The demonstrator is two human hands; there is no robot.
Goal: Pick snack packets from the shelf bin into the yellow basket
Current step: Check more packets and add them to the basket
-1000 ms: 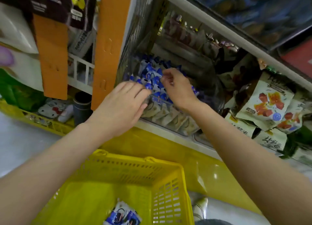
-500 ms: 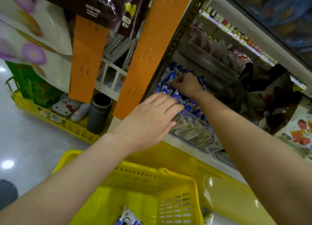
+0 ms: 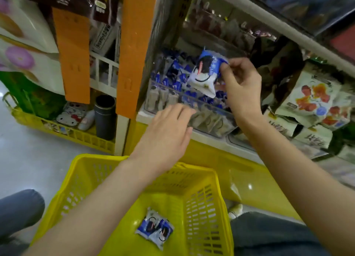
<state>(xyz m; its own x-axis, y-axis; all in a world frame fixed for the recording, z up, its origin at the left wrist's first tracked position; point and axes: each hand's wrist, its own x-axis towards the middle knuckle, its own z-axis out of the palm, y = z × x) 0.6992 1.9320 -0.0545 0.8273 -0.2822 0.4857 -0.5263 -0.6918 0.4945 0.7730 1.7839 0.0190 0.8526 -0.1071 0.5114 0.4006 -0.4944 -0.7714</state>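
Head view: right hand (image 3: 242, 86) pinched a packet (image 3: 205, 73) by its upper corner; it hung just left of the fingers, above the bin (image 3: 215, 107). By the bin's front, left hand (image 3: 166, 134) lay flat, fingers straight, empty. In the basket (image 3: 203, 207) below lay two packets (image 3: 155, 229).

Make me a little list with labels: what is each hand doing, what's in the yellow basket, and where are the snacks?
right hand: pinches a blue and white snack packet above the bin
left hand: open, holds nothing, by the bin's front
shelf bin: clear, full of the same snacks
yellow basket: below the hands, two packets lying inside
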